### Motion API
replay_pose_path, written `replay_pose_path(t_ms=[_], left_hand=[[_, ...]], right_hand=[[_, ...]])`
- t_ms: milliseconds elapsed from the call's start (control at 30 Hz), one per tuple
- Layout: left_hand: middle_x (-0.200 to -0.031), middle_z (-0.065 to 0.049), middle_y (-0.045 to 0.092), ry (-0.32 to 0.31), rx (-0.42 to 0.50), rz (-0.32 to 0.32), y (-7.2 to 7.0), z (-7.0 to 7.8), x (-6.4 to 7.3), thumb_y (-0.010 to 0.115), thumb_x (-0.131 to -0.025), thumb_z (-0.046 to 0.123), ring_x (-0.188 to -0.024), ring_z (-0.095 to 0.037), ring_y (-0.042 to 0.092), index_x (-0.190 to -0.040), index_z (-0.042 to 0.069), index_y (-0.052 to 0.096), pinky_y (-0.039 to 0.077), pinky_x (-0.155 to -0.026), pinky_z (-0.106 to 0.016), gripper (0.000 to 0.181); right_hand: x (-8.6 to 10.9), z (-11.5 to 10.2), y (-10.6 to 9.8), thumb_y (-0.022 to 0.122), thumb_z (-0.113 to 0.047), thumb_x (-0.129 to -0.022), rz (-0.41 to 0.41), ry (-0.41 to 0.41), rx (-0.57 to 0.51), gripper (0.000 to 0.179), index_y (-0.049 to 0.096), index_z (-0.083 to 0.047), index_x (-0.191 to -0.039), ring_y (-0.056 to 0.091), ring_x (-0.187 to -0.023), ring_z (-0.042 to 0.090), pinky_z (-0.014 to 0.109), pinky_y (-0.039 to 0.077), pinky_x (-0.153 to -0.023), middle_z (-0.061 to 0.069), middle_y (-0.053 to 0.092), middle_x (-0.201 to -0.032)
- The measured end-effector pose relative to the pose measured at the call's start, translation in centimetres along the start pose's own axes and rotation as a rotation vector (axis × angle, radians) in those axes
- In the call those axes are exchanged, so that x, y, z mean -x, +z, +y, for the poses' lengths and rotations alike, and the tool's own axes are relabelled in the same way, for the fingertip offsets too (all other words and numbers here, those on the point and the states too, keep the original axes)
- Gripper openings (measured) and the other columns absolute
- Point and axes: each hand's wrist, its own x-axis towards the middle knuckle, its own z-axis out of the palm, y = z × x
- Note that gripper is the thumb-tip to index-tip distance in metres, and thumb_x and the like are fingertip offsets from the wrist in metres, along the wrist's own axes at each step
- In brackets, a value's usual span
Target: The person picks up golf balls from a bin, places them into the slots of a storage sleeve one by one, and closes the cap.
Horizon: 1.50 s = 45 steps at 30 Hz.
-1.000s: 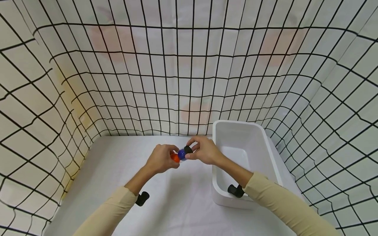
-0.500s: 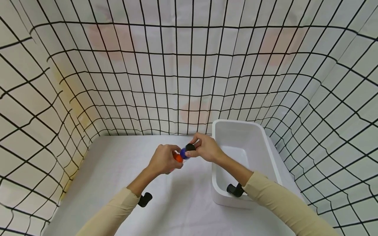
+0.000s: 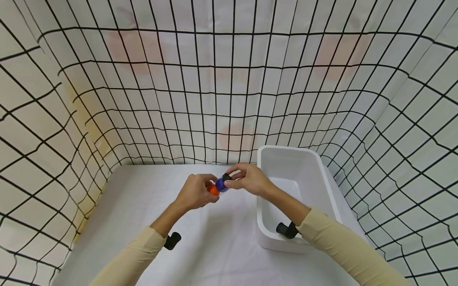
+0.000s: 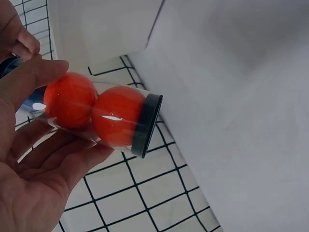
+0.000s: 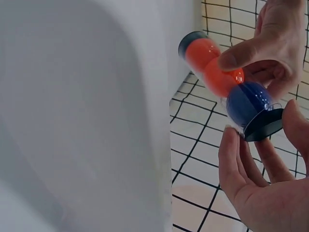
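Note:
A clear plastic tube [image 4: 95, 110] holds two orange balls [image 4: 118, 116] and a blue ball [image 5: 246, 102] in a row. My left hand [image 3: 195, 192] grips the tube around its middle, thumb over an orange ball. One black cap [image 4: 147, 126] closes the orange end. At the blue end, my right hand [image 3: 250, 180] pinches another black cap [image 5: 264, 124] between thumb and fingertips. This cap looks tilted against the tube's rim; I cannot tell whether it is fully seated. The tube is held slanted above the white table.
A deep white tub [image 3: 279, 245] stands on the table [image 3: 143, 194] at the right, under my right forearm. Black wire mesh [image 3: 232, 95] surrounds the table at the back and both sides. A black wrist mount [image 3: 173, 240] sticks out from my left sleeve.
Both hands and the tube shift slightly right, then back left. The left hand keeps its grip on the tube and the right hand stays on the cap.

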Motion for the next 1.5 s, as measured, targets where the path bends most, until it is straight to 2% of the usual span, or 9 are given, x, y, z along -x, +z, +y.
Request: replay_pose_path(t_ms=[167,367,500,667,933,1133,1300,1500], left_hand=[[-0.087,-0.008,0.075,0.005,0.007,0.011,0.0,-0.1,0.0,0.088,-0.073,0.011,-0.060,-0.012,0.065,-0.110,0.003,0.072,0.057,-0.054,-0.024,0.041],[-0.085,-0.006,0.074,0.017,-0.036,0.033,0.1,-0.1,0.0,0.090,-0.071,0.013,-0.066,-0.012,0.065,-0.107,0.004,0.074,0.057,-0.058,-0.024,0.040],[-0.082,-0.005,0.074,0.013,-0.019,0.031,0.0,0.0,0.1,0.089,-0.071,0.012,-0.064,-0.012,0.065,-0.107,0.003,0.074,0.057,-0.056,-0.024,0.039],[-0.082,-0.006,0.073,0.004,0.007,0.020,-0.2,0.2,0.1,0.089,-0.072,0.011,-0.062,-0.013,0.065,-0.107,0.003,0.073,0.056,-0.053,-0.024,0.040],[-0.087,-0.007,0.075,0.008,-0.039,0.022,-0.1,0.2,0.0,0.090,-0.071,0.013,-0.071,-0.014,0.068,-0.109,0.004,0.073,0.060,-0.063,-0.026,0.043],[-0.086,-0.007,0.075,0.009,-0.056,0.026,0.1,0.3,0.1,0.091,-0.070,0.013,-0.071,-0.015,0.067,-0.107,0.005,0.075,0.060,-0.063,-0.027,0.041],[-0.085,-0.006,0.075,0.019,-0.045,0.036,0.2,0.4,0.2,0.091,-0.069,0.012,-0.069,-0.014,0.067,-0.106,0.005,0.075,0.060,-0.063,-0.027,0.041],[-0.083,-0.006,0.074,0.022,-0.032,0.037,0.2,0.4,0.3,0.090,-0.069,0.012,-0.067,-0.013,0.066,-0.105,0.005,0.075,0.059,-0.060,-0.025,0.040]], right_hand=[[0.0,0.0,0.3,0.083,-0.030,-0.084,0.033,-0.010,0.015,0.040,0.072,-0.015,-0.119,0.073,-0.094,0.019,0.040,0.057,-0.085,0.007,0.076,-0.105],[0.0,0.0,0.7,0.087,-0.025,-0.080,0.054,-0.003,0.008,0.040,0.072,-0.014,-0.117,0.072,-0.095,0.020,0.038,0.058,-0.082,0.008,0.074,-0.104],[-0.1,0.0,0.6,0.087,-0.026,-0.081,0.048,0.006,0.006,0.040,0.072,-0.015,-0.116,0.072,-0.096,0.020,0.039,0.058,-0.084,0.008,0.074,-0.105],[0.0,-0.3,0.1,0.086,-0.030,-0.081,0.023,0.000,0.063,0.042,0.072,-0.015,-0.118,0.072,-0.097,0.021,0.038,0.058,-0.082,0.008,0.074,-0.109],[0.2,-1.1,-0.7,0.083,-0.023,-0.084,-0.066,0.015,0.053,0.045,0.068,-0.010,-0.124,0.075,-0.087,0.023,0.041,0.058,-0.087,0.013,0.075,-0.112],[0.1,-0.8,-0.6,0.085,-0.021,-0.083,-0.051,0.017,0.064,0.039,0.070,-0.011,-0.118,0.074,-0.091,0.023,0.044,0.058,-0.087,0.012,0.075,-0.109],[0.1,-0.4,-0.2,0.085,-0.018,-0.081,-0.027,0.035,0.007,0.036,0.070,-0.010,-0.112,0.071,-0.097,0.023,0.045,0.058,-0.089,0.011,0.074,-0.110],[0.1,-0.2,0.0,0.083,-0.011,-0.083,-0.055,0.053,-0.095,0.036,0.066,-0.006,-0.114,0.075,-0.095,0.023,0.045,0.059,-0.092,0.015,0.074,-0.114]])
